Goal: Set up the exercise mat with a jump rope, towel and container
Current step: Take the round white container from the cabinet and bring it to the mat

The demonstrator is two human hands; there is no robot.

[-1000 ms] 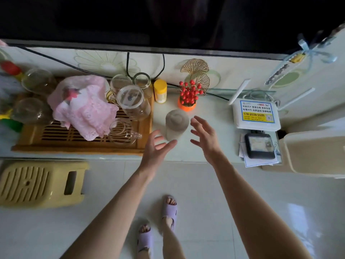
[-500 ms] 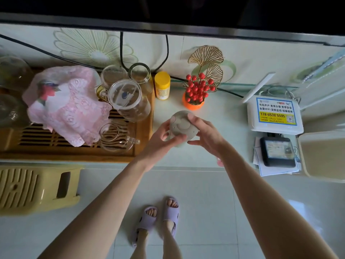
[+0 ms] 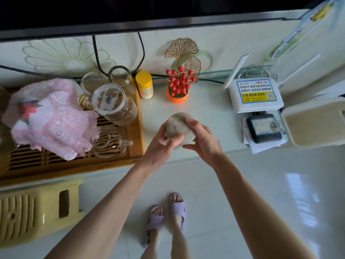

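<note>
A grey-beige lidded container (image 3: 177,126) is held between both hands just above the front part of the white counter (image 3: 209,116). My left hand (image 3: 161,144) grips it from the left and below, thumb across its side. My right hand (image 3: 202,139) closes on it from the right, fingers over its lid. The container is tilted with its lid toward me. No exercise mat, jump rope or towel is in view.
A wooden tea tray (image 3: 134,148) with glass jars (image 3: 113,103), a glass cup (image 3: 106,143) and a pink lace cloth (image 3: 50,118) lies left. Behind stand a yellow bottle (image 3: 144,85) and a red berry ornament (image 3: 178,85). A router (image 3: 255,96) sits right, a yellow stool (image 3: 37,210) lower left.
Both hands reached the container standing on the counter, closed on it and lifted it toward me. The camera has moved closer to the counter.
</note>
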